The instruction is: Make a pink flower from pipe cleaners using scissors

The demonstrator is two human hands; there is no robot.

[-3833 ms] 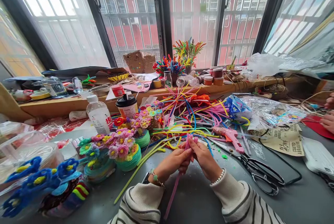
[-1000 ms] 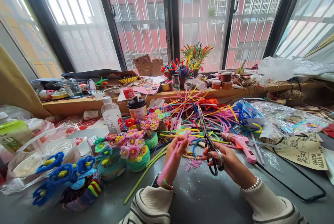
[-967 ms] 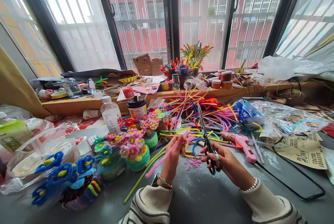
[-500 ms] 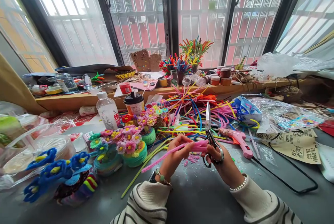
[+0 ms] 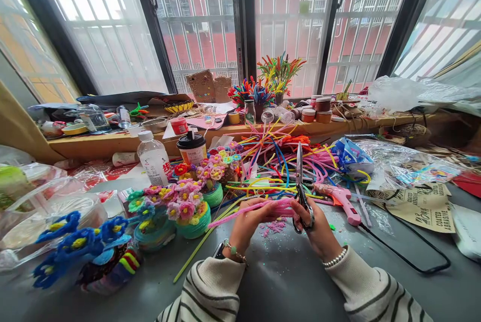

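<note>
My left hand (image 5: 246, 222) is closed on a pink pipe cleaner (image 5: 240, 211), held level above the grey table with its long end trailing left. My right hand (image 5: 315, 229) grips black-handled scissors (image 5: 300, 187), fingers through the loops, blades pointing up and away. The fingertips of both hands meet at the pipe cleaner's fluffy right end, just beside the scissor handles. Pink fluff trimmings (image 5: 273, 227) lie on the table under the hands.
Pipe-cleaner flower pots (image 5: 188, 209) and blue flowers (image 5: 71, 242) stand left. A heap of coloured pipe cleaners (image 5: 278, 162) lies behind the hands. A pink glue gun (image 5: 338, 197) with a black cord lies right, near plastic bags. A bottle (image 5: 153, 159) and cup (image 5: 191, 146) stand at the back.
The scissors, absent from my hand at first, are now held in my right hand. The pipe cleaner swung from upright to level, and my hands came together at its end.
</note>
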